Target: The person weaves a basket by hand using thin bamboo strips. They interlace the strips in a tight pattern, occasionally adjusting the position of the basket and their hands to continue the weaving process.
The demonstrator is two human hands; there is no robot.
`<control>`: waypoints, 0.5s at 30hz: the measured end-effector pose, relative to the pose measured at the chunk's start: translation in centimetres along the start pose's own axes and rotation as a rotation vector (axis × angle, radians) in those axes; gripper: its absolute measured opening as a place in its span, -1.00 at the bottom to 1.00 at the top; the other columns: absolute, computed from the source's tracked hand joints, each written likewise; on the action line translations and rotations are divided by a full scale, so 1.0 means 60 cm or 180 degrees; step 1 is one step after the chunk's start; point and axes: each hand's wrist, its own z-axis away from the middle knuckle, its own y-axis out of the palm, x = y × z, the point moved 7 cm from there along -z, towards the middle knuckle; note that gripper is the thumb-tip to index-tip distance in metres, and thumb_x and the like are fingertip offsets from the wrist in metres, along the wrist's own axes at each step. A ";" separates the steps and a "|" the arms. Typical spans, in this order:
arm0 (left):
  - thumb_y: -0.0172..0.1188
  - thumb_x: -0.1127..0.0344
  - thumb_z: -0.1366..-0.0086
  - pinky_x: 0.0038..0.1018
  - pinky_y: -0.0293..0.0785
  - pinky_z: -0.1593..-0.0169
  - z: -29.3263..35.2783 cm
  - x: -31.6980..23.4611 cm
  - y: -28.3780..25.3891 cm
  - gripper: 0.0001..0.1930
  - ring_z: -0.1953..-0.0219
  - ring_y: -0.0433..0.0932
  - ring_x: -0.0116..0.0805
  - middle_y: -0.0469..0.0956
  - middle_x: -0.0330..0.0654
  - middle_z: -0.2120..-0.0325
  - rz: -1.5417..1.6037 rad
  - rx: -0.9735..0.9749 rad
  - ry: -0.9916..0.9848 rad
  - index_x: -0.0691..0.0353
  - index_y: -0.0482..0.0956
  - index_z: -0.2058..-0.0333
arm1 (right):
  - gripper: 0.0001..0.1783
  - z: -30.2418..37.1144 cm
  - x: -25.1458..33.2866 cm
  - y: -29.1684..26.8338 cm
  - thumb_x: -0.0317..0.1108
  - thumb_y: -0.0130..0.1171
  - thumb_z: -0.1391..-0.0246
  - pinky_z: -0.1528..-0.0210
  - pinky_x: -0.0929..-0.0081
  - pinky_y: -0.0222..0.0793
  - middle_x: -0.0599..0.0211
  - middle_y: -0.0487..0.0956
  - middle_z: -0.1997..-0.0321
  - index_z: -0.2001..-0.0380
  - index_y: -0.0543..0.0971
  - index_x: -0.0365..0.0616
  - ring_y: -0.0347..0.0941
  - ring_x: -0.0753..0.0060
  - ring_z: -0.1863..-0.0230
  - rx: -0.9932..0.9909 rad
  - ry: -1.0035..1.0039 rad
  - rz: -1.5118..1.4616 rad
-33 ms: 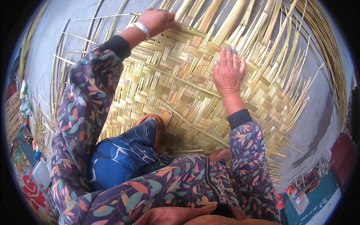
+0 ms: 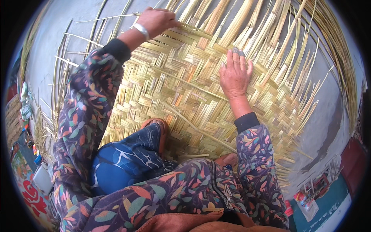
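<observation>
A woven reed mat (image 2: 185, 96) in a herringbone pattern lies under me, with loose reed ends fanning out from its far and right edges. My left hand (image 2: 156, 22), a silver bracelet at its wrist, is at the far left edge of the weave. Its fingers are curled around a thin reed strip (image 2: 112, 17) that sticks out to the left; the fingertips are partly hidden. My right hand (image 2: 236, 77) lies flat on the weave, palm down, fingers extended, with dark wrappings on two fingertips. It holds nothing.
My sandalled foot (image 2: 160, 133) stands on the mat. A bundle of long reeds (image 2: 340, 50) curves along the right. Loose strips (image 2: 63, 81) lie on the grey floor to the left. A metal rack (image 2: 319, 185) and a plastic packet (image 2: 307, 205) are at lower right.
My left hand has shifted slightly up and to the left along the mat's edge. The right hand stays in the same place.
</observation>
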 end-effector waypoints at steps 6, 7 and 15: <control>0.26 0.15 -0.10 -0.29 0.29 0.05 0.163 0.070 -0.080 -0.74 0.13 0.49 -0.33 0.54 -0.35 0.20 -0.0640 -0.1805 -0.0728 0.01 0.56 0.23 | -0.47 -0.004 0.003 0.000 -0.17 0.04 -0.05 -0.32 0.05 -0.10 0.31 0.36 -0.21 -0.12 0.38 -0.06 0.19 0.31 -0.27 -0.0077 -0.0039 0.0151; 0.31 0.25 -0.03 -0.27 0.29 0.05 0.205 0.072 -0.071 -0.70 0.10 0.47 -0.29 0.52 -0.30 0.15 -0.0366 -0.1871 -0.0837 0.03 0.55 0.21 | -0.47 -0.004 0.002 0.000 -0.18 0.04 -0.06 -0.32 0.06 -0.09 0.30 0.36 -0.21 -0.12 0.38 -0.06 0.20 0.30 -0.27 -0.0052 -0.0071 0.0129; 0.27 0.26 -0.05 -0.25 0.26 -0.02 0.462 0.019 0.033 -0.69 0.03 0.41 -0.18 0.46 -0.21 0.09 0.0252 -0.1318 -0.2018 0.05 0.52 0.17 | -0.46 0.006 0.013 0.018 -0.18 -0.02 -0.13 -0.32 0.12 -0.06 0.22 0.31 -0.25 -0.17 0.31 -0.08 0.20 0.20 -0.26 0.0285 -0.0106 0.0601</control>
